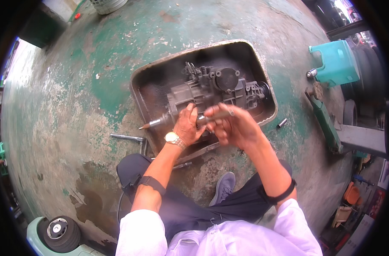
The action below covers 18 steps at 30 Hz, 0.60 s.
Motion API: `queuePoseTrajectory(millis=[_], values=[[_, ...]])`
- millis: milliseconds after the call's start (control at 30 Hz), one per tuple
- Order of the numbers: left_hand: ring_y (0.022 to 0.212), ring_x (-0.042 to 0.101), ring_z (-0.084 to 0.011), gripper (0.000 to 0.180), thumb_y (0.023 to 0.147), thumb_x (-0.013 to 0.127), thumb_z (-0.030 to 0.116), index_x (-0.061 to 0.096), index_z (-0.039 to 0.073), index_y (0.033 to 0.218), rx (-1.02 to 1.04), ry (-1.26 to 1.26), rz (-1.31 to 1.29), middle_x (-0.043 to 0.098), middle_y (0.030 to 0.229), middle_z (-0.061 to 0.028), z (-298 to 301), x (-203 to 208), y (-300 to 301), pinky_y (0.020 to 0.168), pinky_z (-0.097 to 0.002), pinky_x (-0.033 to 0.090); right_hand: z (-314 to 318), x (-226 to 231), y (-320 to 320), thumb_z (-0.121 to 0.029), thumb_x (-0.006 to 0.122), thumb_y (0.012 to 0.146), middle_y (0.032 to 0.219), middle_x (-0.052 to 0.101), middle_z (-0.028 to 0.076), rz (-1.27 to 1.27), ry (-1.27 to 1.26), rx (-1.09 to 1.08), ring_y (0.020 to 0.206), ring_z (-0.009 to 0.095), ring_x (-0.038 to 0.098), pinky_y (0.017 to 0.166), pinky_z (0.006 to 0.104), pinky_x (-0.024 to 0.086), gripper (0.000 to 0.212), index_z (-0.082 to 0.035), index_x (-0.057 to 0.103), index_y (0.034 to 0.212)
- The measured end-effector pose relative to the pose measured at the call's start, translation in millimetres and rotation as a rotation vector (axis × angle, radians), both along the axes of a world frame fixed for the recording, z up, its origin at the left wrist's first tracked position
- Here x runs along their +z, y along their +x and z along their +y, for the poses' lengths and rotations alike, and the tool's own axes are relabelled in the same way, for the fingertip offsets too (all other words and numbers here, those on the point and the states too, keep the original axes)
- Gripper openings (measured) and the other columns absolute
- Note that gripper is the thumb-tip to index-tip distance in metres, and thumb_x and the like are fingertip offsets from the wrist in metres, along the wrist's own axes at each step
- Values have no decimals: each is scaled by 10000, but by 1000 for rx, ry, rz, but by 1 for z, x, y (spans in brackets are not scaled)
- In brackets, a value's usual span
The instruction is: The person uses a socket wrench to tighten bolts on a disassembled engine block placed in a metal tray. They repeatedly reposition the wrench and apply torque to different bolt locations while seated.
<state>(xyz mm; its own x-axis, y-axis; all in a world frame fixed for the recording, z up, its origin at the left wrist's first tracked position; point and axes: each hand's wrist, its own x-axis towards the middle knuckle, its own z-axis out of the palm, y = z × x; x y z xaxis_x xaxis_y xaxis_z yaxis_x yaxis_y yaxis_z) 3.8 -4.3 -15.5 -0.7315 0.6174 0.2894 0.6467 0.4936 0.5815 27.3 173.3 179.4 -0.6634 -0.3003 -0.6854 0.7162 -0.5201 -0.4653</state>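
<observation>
A grey metal gearbox [190,91] lies on its side in a dark, deep tray [269,102]. At its near side, my left hand [187,126] is closed, with the thumb and fingers around the shiny end of a socket wrench [223,114]. The fingers of my right hand [235,128] curl about the wrench's grey bar. Motion blurs that hand, and where the wrench meets the gearbox is hidden. The gearbox's shaft [158,121] points left over the tray's rim.
A ratchet [128,137] lies on the floor left of the tray; a loose socket [282,123] lies to its right. Farther right are a turquoise stool [335,63] and a green metal lift arm [324,117]. A wheeled seat [58,234] is at lower left, a white bucket [108,5] at the back.
</observation>
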Motion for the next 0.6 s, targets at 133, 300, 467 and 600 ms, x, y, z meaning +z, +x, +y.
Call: queuePoseTrajectory(millis=[133,300,467,600], values=[[1151,490,-452,816,628,844,185,424,-24,1296,-5,130,-120,389,1372,-261,2,-4,-1,982,-497,454,-18,-6,-38,-474,481,994,770,668,107,-11,-11,24,507,135,562,472,273,453,404,-92,605,945],[1182,475,-448,843,608,851,188,431,-53,1298,32,78,-19,402,1368,-266,-4,14,4,1004,-494,434,-12,1,16,-355,603,937,719,631,87,-60,40,77,486,144,553,479,266,464,285,-79,587,870],[1197,468,-446,798,659,851,267,467,-86,1263,18,36,37,424,1346,-282,-2,24,3,1029,-490,403,8,-8,65,-179,648,898,760,650,95,39,56,223,544,121,590,531,236,489,162,-23,639,939],[1195,470,-440,771,666,849,279,487,-81,1244,27,0,68,428,1336,-282,-1,23,3,1027,-488,399,9,-20,84,-98,572,922,903,673,93,47,114,255,625,98,578,585,231,488,417,-17,501,1325]])
